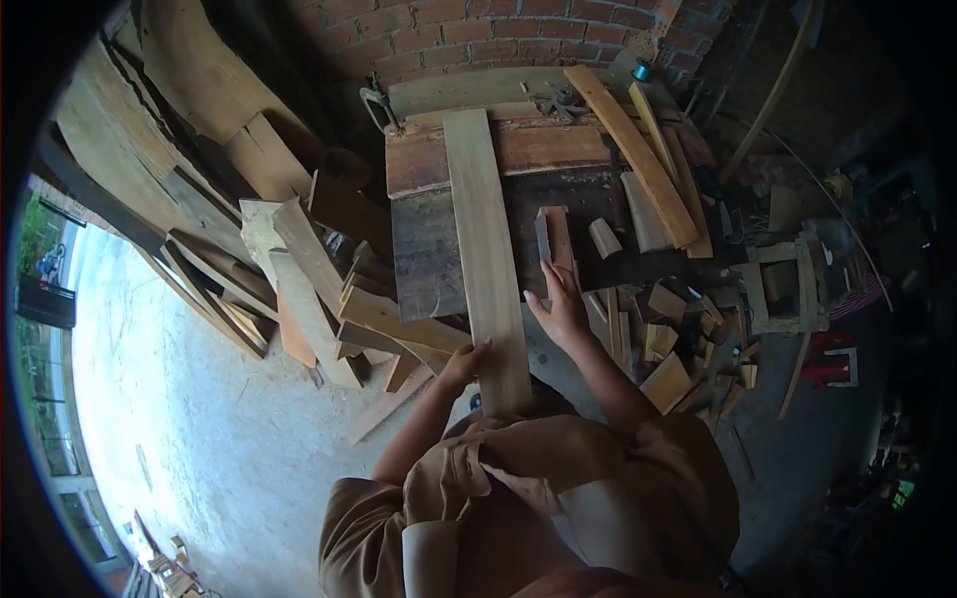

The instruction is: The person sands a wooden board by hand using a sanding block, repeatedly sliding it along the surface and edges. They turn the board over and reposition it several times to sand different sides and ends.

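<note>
A long pale plank [483, 219] lies across the dark workbench [424, 249] and reaches back over its front edge to my body. My left hand [465, 364] grips the plank's left edge near its close end, thumb on top. To the right of the plank, my right hand [560, 307] has its fingers apart, with the fingertips at the near end of a small wooden block with a dark side [555, 239]. Whether those fingertips touch the block is too small to tell. A short wood piece [604, 239] lies just right of the block.
Long orange-brown boards [633, 154] lie at the bench's right. A clamp [379, 105] stands at its back left corner. Leaning boards [299, 269] crowd the left side. Wood offcuts [666, 384] are piled on the floor at right, near a wooden stool [788, 284].
</note>
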A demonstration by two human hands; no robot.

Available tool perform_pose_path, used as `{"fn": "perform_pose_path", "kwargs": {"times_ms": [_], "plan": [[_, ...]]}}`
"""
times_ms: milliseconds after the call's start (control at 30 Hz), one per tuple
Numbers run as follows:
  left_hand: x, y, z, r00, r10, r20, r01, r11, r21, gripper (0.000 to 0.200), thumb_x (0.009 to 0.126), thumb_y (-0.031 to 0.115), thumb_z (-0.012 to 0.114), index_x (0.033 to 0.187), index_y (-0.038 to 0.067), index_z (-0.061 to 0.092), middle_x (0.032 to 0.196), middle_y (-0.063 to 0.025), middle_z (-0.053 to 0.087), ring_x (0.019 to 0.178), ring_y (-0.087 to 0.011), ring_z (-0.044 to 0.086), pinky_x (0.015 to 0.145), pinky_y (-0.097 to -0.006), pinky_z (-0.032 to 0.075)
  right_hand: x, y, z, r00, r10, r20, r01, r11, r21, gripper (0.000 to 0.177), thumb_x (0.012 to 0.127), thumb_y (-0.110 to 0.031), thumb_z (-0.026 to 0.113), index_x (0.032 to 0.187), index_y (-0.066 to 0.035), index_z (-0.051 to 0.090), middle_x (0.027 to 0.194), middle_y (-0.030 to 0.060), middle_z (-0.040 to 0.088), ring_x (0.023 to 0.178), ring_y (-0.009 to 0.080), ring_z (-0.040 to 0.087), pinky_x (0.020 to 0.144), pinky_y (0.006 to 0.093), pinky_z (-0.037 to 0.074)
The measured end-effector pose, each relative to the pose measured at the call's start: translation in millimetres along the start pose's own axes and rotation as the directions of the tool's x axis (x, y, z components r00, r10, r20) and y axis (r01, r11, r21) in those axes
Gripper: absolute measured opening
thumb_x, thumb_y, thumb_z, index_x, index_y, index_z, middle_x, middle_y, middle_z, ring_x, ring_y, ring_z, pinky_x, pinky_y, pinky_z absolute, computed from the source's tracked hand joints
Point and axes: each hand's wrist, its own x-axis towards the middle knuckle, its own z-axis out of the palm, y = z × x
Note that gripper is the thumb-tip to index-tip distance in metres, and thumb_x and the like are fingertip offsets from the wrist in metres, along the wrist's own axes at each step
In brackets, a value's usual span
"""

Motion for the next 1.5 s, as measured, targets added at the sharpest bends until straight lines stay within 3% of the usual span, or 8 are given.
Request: {"fn": "perform_pose_path", "kwargs": {"times_ms": [200,367,667,833,967,1133,1267,1500], "plan": [[-36,23,1,0.973,0.166,-0.158,-0.146,0.98,0.132,0.043,0.082,0.031,0.061,0.101,-0.007,0.057,0.076,-0.0083,0.061,0.06,-0.0138,0.057,0.049,-0.0275,0.045,-65,-4,18,0.927,0.28,0.25,-0.315,0.943,0.11,0.064,0.082,-0.031,0.059,0.13,0.001,0.031,0.114,0.0234,0.045,0.102,0.0316,0.05,0.087,0.0371,0.04],[-89,78,3,0.94,0.329,-0.093,-0.326,0.944,0.053,0.041,0.083,0.032,0.06,0.099,-0.006,0.059,0.074,-0.007,0.061,0.06,-0.0101,0.056,0.051,-0.0231,0.044,-50,-38,-5,0.802,0.352,0.482,-0.595,0.398,0.699,0.062,0.087,-0.032,0.054,0.133,-0.001,0.028,0.102,0.012,0.058,0.092,0.0137,0.056,0.071,0.0266,0.047],[-95,85,19,0.711,0.657,-0.25,-0.414,0.678,0.607,0.036,0.078,0.03,0.062,0.073,-0.006,0.058,0.063,-0.02,0.059,0.059,-0.0292,0.062,0.054,-0.0366,0.046,-26,-71,-20,0.584,0.364,0.726,-0.767,-0.046,0.64,0.043,0.089,-0.038,0.047,0.116,-0.005,0.047,0.107,0.0058,0.055,0.093,0.0136,0.056,0.079,0.0276,0.046],[-90,78,20,0.741,0.633,-0.224,-0.414,0.694,0.59,0.035,0.077,0.029,0.063,0.074,-0.005,0.058,0.064,-0.0215,0.059,0.062,-0.0326,0.062,0.054,-0.0382,0.046,-31,-63,-9,0.54,0.394,0.744,-0.749,-0.179,0.638,0.047,0.09,-0.042,0.044,0.117,-0.004,0.048,0.111,0.0074,0.054,0.103,0.0166,0.052,0.088,0.0316,0.041],[-92,75,28,0.702,0.67,-0.24,-0.483,0.697,0.53,0.035,0.077,0.029,0.063,0.079,-0.005,0.058,0.064,-0.0213,0.06,0.064,-0.0335,0.062,0.055,-0.0381,0.048,-32,-67,-4,0.485,0.522,0.702,-0.785,-0.093,0.612,0.049,0.091,-0.044,0.038,0.118,-0.005,0.047,0.112,0.009,0.055,0.101,0.0174,0.053,0.087,0.0313,0.042],[-89,72,45,0.657,0.728,-0.198,-0.48,0.606,0.635,0.035,0.079,0.031,0.058,0.088,-0.004,0.056,0.063,-0.0205,0.06,0.063,-0.037,0.061,0.054,-0.0422,0.049,-60,-13,78,0.663,0.472,0.581,-0.747,0.468,0.472,0.055,0.093,-0.048,0.024,0.117,-0.005,0.048,0.104,0.0083,0.058,0.094,0.0185,0.056,0.082,0.032,0.045],[-81,60,49,0.724,0.669,-0.168,-0.3,0.524,0.797,0.033,0.078,0.029,0.057,0.094,0.0,0.054,0.065,-0.0189,0.061,0.061,-0.0364,0.061,0.052,-0.0438,0.05,-65,-35,63,0.6,0.372,0.709,-0.772,0.035,0.635,0.054,0.092,-0.05,0.026,0.115,-0.008,0.052,0.099,0.0038,0.058,0.09,0.0114,0.056,0.077,0.0306,0.046],[-43,24,58,0.809,0.564,-0.164,-0.172,0.494,0.852,0.048,0.078,0.033,0.055,0.109,-0.003,0.046,0.064,-0.0196,0.061,0.06,-0.037,0.061,0.051,-0.0446,0.05,-86,19,105,0.654,0.252,0.713,-0.741,0.026,0.67,0.055,0.091,-0.053,0.028,0.112,-0.009,0.053,0.096,0.0028,0.058,0.089,0.0093,0.055,0.075,0.0268,0.046]]}}
